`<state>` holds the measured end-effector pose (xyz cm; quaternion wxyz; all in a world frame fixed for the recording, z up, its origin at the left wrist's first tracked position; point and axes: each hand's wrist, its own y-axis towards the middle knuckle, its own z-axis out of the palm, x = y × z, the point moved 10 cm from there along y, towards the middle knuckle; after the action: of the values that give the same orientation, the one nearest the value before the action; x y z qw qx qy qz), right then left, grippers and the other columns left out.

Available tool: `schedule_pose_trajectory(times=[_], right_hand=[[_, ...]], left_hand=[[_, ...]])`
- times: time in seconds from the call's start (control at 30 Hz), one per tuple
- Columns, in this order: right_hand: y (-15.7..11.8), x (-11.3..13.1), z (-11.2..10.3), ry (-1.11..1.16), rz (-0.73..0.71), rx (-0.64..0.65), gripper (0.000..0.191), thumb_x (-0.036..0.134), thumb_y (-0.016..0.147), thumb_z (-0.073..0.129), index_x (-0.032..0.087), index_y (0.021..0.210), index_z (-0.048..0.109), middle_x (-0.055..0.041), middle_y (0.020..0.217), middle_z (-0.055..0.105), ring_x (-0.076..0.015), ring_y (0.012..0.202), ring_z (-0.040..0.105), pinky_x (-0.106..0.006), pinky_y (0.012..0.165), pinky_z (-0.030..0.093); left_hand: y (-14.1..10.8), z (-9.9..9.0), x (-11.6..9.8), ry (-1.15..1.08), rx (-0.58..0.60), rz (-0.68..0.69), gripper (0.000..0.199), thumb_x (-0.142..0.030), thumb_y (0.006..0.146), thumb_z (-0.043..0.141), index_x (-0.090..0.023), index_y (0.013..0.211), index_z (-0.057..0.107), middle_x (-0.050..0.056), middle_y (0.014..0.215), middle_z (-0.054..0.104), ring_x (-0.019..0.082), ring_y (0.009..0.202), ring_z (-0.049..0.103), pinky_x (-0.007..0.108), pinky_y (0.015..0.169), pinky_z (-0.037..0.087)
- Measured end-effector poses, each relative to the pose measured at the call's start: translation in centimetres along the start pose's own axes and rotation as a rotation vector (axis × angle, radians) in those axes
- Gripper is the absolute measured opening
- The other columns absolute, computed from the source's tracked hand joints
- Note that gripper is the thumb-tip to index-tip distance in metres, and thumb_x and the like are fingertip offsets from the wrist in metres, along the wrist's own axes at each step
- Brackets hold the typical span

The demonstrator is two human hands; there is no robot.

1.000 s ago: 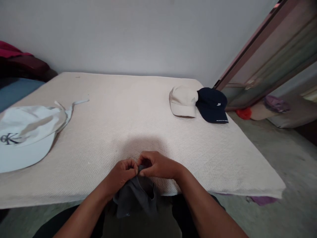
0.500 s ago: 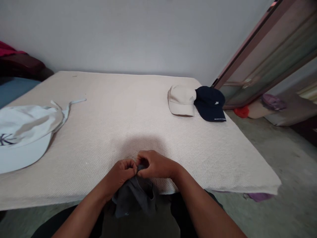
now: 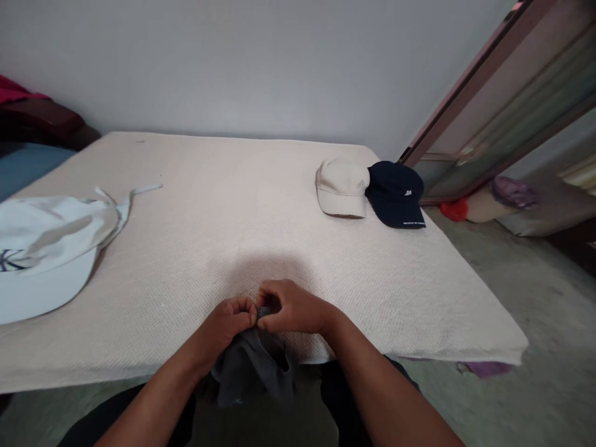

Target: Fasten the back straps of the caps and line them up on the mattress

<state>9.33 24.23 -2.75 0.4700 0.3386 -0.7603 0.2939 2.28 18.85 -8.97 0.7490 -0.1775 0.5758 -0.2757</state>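
Note:
At the near edge of the bed, a dark grey cap (image 3: 254, 369) hangs down, its fabric limp and folded, with a dark opening on its right side. My left hand (image 3: 235, 318) pinches the cap's upper edge between thumb and fingers. Right beside it, my right hand (image 3: 291, 308) is closed on the same edge, fingertips nearly touching the left ones. What exactly lies between the fingertips is too small to make out. The cap's lower part is in shadow below the bed edge.
A white cap (image 3: 51, 254) with loose straps lies at the left. A beige cap (image 3: 342, 186) and a navy cap (image 3: 395, 194) sit side by side at the far right of the cream-covered bed (image 3: 209, 205). A door frame (image 3: 465, 81) stands beyond.
Hardly anything differs. Both hands keep their pinch on the grey cap, and the fingers have shifted only very slightly.

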Motion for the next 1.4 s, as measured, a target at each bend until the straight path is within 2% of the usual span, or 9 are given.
schedule_pose_trajectory(times=[0.17,0.4,0.6,0.8,1.1,1.4], right_hand=[[-0.1,0.2,-0.2,0.020,-0.002,-0.025,0.017,0.023,0.065,0.065,0.017,0.079,0.057,0.0020,0.074,0.056,-0.0106,0.066,0.049,-0.022,0.056,0.036],[-0.1,0.1,-0.3,0.060,0.017,-0.042,0.018,0.021,0.064,0.066,0.017,0.079,0.057,0.0034,0.070,0.054,-0.0092,0.063,0.046,-0.021,0.055,0.034],[-0.1,0.1,-0.5,0.129,0.018,-0.056,0.019,0.021,0.065,0.067,0.017,0.080,0.056,0.0035,0.068,0.052,-0.0091,0.063,0.045,-0.021,0.055,0.034],[-0.2,-0.1,-0.7,0.140,0.010,-0.062,0.018,0.022,0.067,0.067,0.017,0.080,0.056,0.0032,0.070,0.053,-0.0094,0.065,0.046,-0.021,0.058,0.036],[-0.2,0.5,-0.8,0.076,-0.007,-0.080,0.017,0.020,0.066,0.066,0.017,0.080,0.056,0.0037,0.070,0.053,-0.0092,0.064,0.046,-0.021,0.057,0.035],[-0.2,0.5,-0.7,0.087,-0.013,-0.086,0.018,0.019,0.067,0.064,0.018,0.085,0.058,0.0023,0.074,0.056,-0.0105,0.067,0.049,-0.022,0.060,0.038]], left_hand=[[-0.1,0.1,-0.4,-0.018,0.000,0.010,0.010,-0.015,0.066,0.059,-0.017,0.063,0.050,-0.006,0.055,0.043,0.007,0.048,0.034,0.019,0.046,0.025],[-0.3,0.5,-0.8,-0.123,0.068,0.021,0.010,-0.016,0.064,0.059,-0.017,0.062,0.049,-0.005,0.054,0.042,0.006,0.047,0.034,0.019,0.045,0.025],[-0.5,0.9,-0.9,-0.235,0.100,0.004,0.009,-0.014,0.064,0.061,-0.016,0.066,0.053,-0.003,0.058,0.051,0.007,0.048,0.042,0.018,0.046,0.029],[-0.4,0.6,-1.1,-0.221,0.066,0.033,0.012,-0.023,0.073,0.067,-0.016,0.074,0.057,-0.002,0.061,0.055,0.008,0.051,0.047,0.019,0.049,0.034],[-0.3,0.2,-0.2,-0.284,0.046,-0.049,0.017,-0.024,0.070,0.074,-0.013,0.078,0.063,0.000,0.064,0.061,0.008,0.053,0.053,0.020,0.053,0.041],[-0.1,0.0,-0.2,-0.263,0.028,-0.043,0.017,-0.024,0.068,0.074,-0.013,0.077,0.065,0.001,0.062,0.061,0.010,0.053,0.055,0.021,0.053,0.043]])
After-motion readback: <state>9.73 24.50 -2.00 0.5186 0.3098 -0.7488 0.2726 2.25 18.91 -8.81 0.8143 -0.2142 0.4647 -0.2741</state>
